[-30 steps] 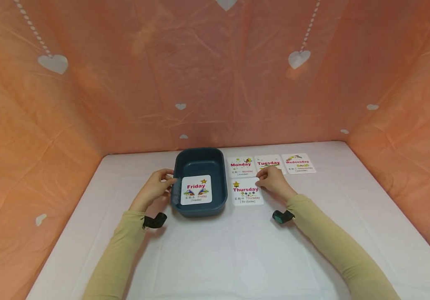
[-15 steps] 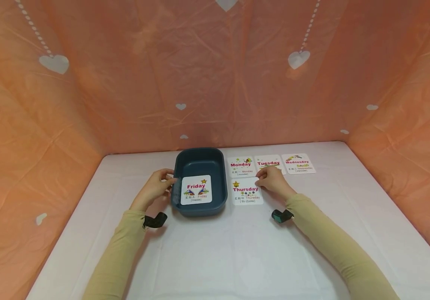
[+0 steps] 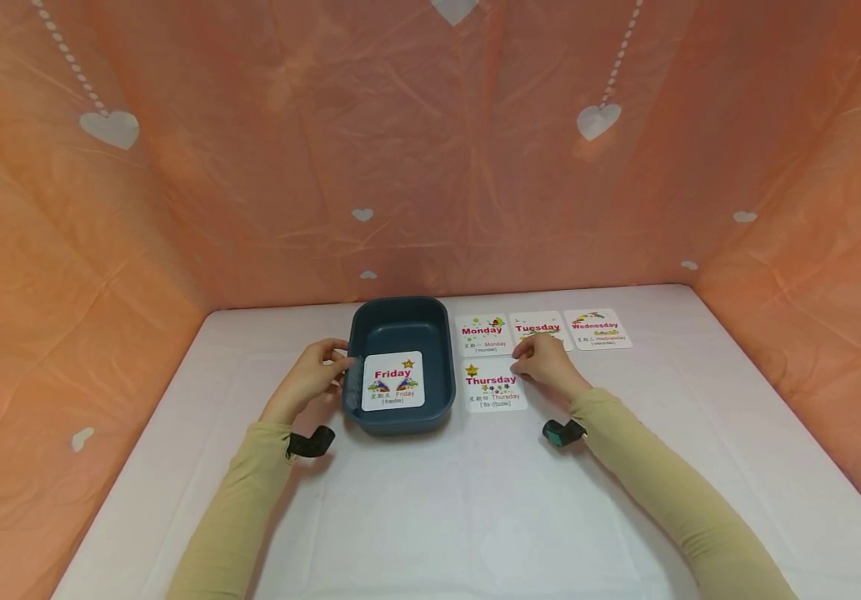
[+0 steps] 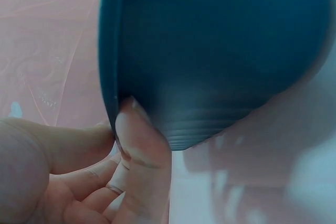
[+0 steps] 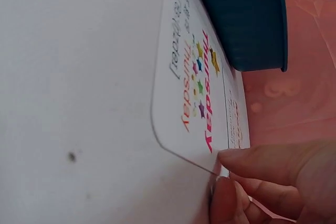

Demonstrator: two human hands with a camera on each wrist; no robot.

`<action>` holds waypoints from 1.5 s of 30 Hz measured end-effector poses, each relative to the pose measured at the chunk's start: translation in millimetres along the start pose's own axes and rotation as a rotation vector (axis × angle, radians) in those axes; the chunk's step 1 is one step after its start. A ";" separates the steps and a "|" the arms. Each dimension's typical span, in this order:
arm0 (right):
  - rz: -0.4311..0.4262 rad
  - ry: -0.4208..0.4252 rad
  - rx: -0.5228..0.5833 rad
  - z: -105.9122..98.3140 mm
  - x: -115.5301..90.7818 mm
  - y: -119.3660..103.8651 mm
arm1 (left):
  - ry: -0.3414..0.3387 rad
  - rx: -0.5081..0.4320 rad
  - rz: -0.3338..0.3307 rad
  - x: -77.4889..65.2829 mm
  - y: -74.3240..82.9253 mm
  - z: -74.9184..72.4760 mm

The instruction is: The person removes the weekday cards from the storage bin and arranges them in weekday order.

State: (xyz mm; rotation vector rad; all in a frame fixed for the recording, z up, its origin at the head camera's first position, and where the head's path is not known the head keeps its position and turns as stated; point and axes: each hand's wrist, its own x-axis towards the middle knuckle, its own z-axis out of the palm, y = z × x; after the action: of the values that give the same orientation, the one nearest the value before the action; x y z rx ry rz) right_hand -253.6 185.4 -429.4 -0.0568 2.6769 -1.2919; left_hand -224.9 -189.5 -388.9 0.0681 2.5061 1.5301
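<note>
My left hand [image 3: 312,377] pinches the left rim of a dark blue rectangular bin [image 3: 400,423], thumb and finger on either side of the wall in the left wrist view. Inside the bin lies a white Friday card [image 3: 393,382]. Just right of the bin, a Thursday card [image 3: 494,395] rests on the table. The fingers of my right hand [image 3: 550,364] pinch its upper right corner. In the right wrist view, one finger [image 5: 262,162] is on the card's face and another is at its edge.
Behind the Thursday card, a Monday card [image 3: 482,335], a Tuesday card [image 3: 538,319] and a Wednesday card [image 3: 598,329] lie in a row. My right hand covers part of the Tuesday card. An orange cloth backdrop [image 3: 430,167] surrounds the white table [image 3: 430,517].
My right wrist has shifted very slightly left, still at the Thursday card's corner. The left hand, the bin and the other cards stay in place.
</note>
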 end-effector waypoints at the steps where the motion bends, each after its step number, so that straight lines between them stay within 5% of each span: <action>1: 0.009 -0.004 0.014 -0.4 -0.1 -0.3 | -0.001 0.001 0.003 -0.3 0.0 -0.2; 9: 0.003 -0.024 0.098 -11.7 -0.9 -15.2 | -0.003 0.000 0.004 -1.7 -1.4 -1.6; 20: -0.230 -0.042 0.061 -24.7 3.1 -64.2 | -0.005 0.010 -0.015 -0.9 -0.5 -1.8; 30: -0.361 -0.105 0.107 -11.8 16.8 -98.2 | -0.005 0.022 -0.011 -0.2 -0.6 -1.0; 45: -0.437 -0.252 0.128 26.5 34.5 -130.8 | -0.004 0.029 -0.014 -0.3 1.4 0.0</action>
State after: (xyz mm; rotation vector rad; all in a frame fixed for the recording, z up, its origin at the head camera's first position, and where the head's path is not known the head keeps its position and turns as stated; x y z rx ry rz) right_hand -288.2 79.5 -348.1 -0.7709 2.4375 -1.4505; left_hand -224.7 -188.9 -387.6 0.0576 2.5203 1.4871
